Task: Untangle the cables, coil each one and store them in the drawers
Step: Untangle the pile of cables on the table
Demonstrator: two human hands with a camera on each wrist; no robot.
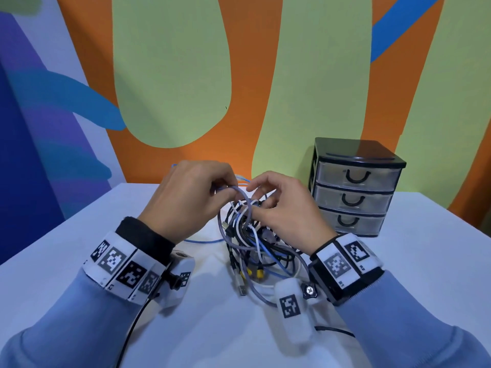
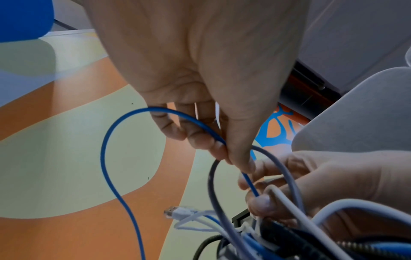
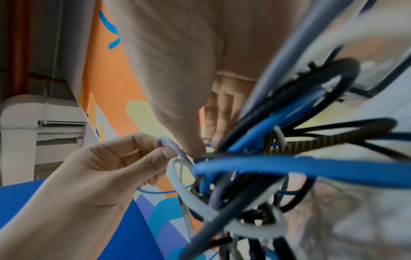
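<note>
Starting at the left: left hand [image 1: 186,197], raised above a white table [image 1: 79,261], thumb and forefinger pinching a thin blue cable [image 2: 106,144]; the remaining fingers [image 2: 175,130] curl loosely beside it. From the pinch that cable arcs out and drops to the tabletop. A grey cable loop [image 1: 245,205] also passes through the same pinch and hangs down into the heap.

Centre: tangle of cables [image 1: 255,251], blue, grey, white, black and one braided, resting on the table between the two wrists, with a metal USB plug [image 1: 241,289] at its near edge.

Right of centre: right hand [image 1: 287,208], fingers curled into the top of the tangle, thumb and forefinger pinching the blue cable just below the left hand's grip.

Far right: black three-drawer unit [image 1: 356,187] standing on the table near the wall, all three clear drawers closed, well apart from the cables.
</note>
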